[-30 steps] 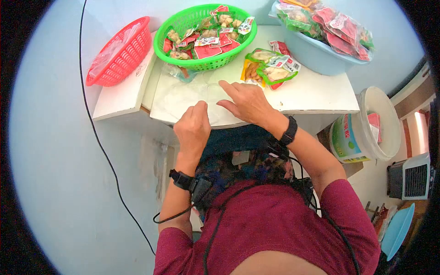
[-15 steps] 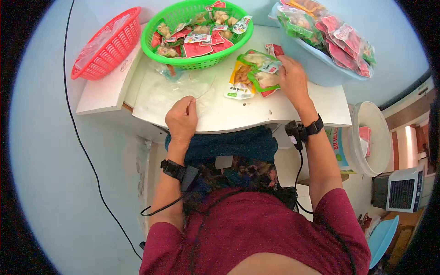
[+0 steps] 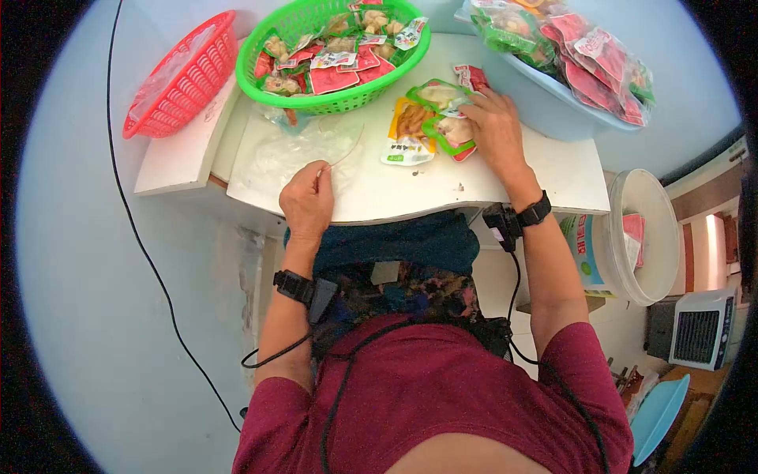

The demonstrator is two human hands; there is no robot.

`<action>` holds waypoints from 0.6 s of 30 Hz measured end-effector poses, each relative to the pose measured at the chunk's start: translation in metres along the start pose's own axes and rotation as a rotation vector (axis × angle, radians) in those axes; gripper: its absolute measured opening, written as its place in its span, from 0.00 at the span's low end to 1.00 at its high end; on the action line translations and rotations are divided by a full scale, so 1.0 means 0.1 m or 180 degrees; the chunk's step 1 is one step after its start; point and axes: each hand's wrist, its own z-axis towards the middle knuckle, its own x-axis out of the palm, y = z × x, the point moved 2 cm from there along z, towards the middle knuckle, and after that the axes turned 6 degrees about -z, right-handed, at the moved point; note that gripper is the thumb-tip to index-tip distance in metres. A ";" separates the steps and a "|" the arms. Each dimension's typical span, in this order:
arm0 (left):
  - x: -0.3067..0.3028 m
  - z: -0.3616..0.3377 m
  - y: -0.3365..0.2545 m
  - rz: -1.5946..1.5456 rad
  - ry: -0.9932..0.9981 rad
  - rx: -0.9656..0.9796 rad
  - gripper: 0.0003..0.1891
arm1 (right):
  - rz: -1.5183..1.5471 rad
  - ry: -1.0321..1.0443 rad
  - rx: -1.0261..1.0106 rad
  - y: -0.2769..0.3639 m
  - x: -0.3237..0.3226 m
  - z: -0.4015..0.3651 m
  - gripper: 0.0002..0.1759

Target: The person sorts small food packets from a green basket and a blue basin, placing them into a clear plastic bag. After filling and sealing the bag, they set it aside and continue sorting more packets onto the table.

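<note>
My left hand [image 3: 308,197] is closed in a pinch on the edge of a thin clear plastic bag [image 3: 296,154] lying on the white table. My right hand [image 3: 496,130] rests over the right side of a small group of food packets, fingers bent down; what its fingertips grip is hidden. Beside them lie a green-edged packet [image 3: 439,95], another green-edged packet [image 3: 453,131] and a yellow-and-white packet [image 3: 410,130]. A red packet [image 3: 471,77] shows just behind my right fingers.
A green basket [image 3: 332,101] full of packets stands at the back, with a red basket [image 3: 181,75] to its left. The light blue basin [image 3: 537,99] at the back right is heaped with packets. A white bucket [image 3: 647,237] stands right of the table [image 3: 379,197].
My right hand has shifted slightly and spread further over the packets, reaching toward the red one. My left hand keeps its pinch. The whole view has moved a little.
</note>
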 end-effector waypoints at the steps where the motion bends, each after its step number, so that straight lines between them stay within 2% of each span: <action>1: 0.00 0.00 0.00 -0.0029 -0.0009 -0.0015 0.03 | -0.0053 -0.0153 -0.0048 0.02 -0.04 0.00 0.13; 5: 0.00 -0.02 0.03 -0.0199 -0.0063 -0.0078 0.03 | -0.0101 -0.0765 -0.0046 0.18 -0.30 0.00 0.10; 11: -0.03 -0.01 -0.03 -0.0202 -0.0071 -0.0113 0.03 | -0.0206 -0.0875 0.0219 0.46 -0.79 -0.23 0.11; 14: -0.02 -0.02 0.03 -0.0252 -0.0136 0.0047 0.04 | 0.0183 -0.0919 0.0791 0.48 -0.85 -0.49 0.13; 18: -0.03 -0.03 0.05 -0.0320 -0.0210 0.0048 0.04 | 0.0635 -0.0200 0.1523 0.33 -0.86 -0.78 0.16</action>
